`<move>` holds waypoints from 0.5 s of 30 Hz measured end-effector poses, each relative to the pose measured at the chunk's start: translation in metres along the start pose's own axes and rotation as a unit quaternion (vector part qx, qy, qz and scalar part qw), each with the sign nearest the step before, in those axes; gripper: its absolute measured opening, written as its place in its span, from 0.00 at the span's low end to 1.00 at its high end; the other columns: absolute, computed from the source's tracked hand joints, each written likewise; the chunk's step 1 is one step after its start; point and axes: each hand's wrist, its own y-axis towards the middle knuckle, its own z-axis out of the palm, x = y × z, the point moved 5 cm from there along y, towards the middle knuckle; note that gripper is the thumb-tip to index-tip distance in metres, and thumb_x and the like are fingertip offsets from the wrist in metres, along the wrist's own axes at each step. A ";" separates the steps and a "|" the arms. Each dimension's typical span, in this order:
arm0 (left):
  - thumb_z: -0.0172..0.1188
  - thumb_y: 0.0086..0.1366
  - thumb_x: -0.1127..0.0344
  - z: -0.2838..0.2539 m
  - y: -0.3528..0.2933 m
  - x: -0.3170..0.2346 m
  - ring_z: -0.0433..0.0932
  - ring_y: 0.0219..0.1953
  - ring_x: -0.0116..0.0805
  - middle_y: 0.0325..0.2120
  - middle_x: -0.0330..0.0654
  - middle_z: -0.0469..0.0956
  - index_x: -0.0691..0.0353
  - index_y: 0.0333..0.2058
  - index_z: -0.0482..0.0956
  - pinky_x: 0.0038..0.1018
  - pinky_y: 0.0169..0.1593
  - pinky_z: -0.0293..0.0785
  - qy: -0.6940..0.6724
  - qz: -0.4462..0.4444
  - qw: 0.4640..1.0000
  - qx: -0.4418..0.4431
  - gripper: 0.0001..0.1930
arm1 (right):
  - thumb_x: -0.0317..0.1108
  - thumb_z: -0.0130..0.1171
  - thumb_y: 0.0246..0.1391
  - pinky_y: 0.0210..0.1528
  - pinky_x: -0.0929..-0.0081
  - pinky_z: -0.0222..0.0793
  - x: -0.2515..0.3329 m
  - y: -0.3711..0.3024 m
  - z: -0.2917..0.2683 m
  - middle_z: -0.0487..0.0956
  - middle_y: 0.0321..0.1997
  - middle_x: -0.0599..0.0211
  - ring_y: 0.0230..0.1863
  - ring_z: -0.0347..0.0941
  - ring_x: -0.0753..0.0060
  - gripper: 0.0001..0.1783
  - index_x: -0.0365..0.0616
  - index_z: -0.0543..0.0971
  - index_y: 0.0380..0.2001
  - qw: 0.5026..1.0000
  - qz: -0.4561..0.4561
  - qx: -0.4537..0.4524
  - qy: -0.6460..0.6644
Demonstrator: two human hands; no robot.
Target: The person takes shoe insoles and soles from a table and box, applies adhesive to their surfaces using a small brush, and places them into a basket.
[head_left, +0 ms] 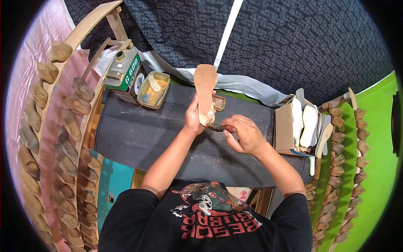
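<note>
Dark table [138, 143] across the middle, and there's the tan sole [205, 84] at frame centre, wide end up! Light, probably bendy; edges look the place to hold. Left hand [193, 119] has it, gripped around the narrow lower half, wide end clear above the grip. Right hand [248, 135], right of centre, pinches a dark tool [218, 127] by the sole's lower tip.

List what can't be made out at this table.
In the head view:
Back of the tan sole: turned away.
Fingers of the left hand: mostly behind the sole.
Part of the dark tool: covered by the right hand.
Cardboard box, lower contents: behind its walls.
</note>
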 end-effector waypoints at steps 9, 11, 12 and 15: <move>0.35 0.80 0.50 0.013 -0.004 0.002 0.78 0.53 0.33 0.62 0.43 0.74 0.56 0.69 0.64 0.33 0.55 0.77 0.011 -0.029 0.999 0.017 0.26 | 0.22 0.65 0.50 0.35 0.62 0.70 -0.017 0.017 -0.021 0.74 0.28 0.60 0.29 0.73 0.55 0.18 0.38 0.74 0.46 0.996 0.001 -0.047 -0.072; 0.35 0.80 0.50 0.017 -0.005 0.004 0.77 0.55 0.34 0.62 0.43 0.73 0.56 0.69 0.64 0.33 0.56 0.76 0.007 -0.042 0.998 0.040 0.26 | 0.22 0.65 0.50 0.35 0.62 0.69 -0.018 0.019 -0.021 0.73 0.28 0.61 0.29 0.73 0.56 0.19 0.38 0.74 0.45 0.995 -0.001 -0.059 -0.077; 0.35 0.80 0.51 0.021 -0.006 0.004 0.77 0.55 0.34 0.60 0.43 0.75 0.56 0.67 0.64 0.33 0.56 0.76 0.008 -0.032 0.999 0.024 0.25 | 0.22 0.66 0.49 0.35 0.62 0.69 -0.019 0.019 -0.021 0.73 0.28 0.61 0.29 0.72 0.56 0.19 0.39 0.74 0.45 0.994 -0.002 -0.070 -0.083; 0.35 0.80 0.52 0.023 -0.006 0.001 0.77 0.56 0.35 0.58 0.44 0.76 0.55 0.66 0.65 0.33 0.56 0.75 0.006 -0.016 1.000 -0.002 0.24 | 0.21 0.66 0.47 0.34 0.61 0.69 -0.015 0.014 -0.015 0.73 0.28 0.61 0.29 0.72 0.55 0.18 0.39 0.74 0.43 0.995 -0.023 -0.043 -0.088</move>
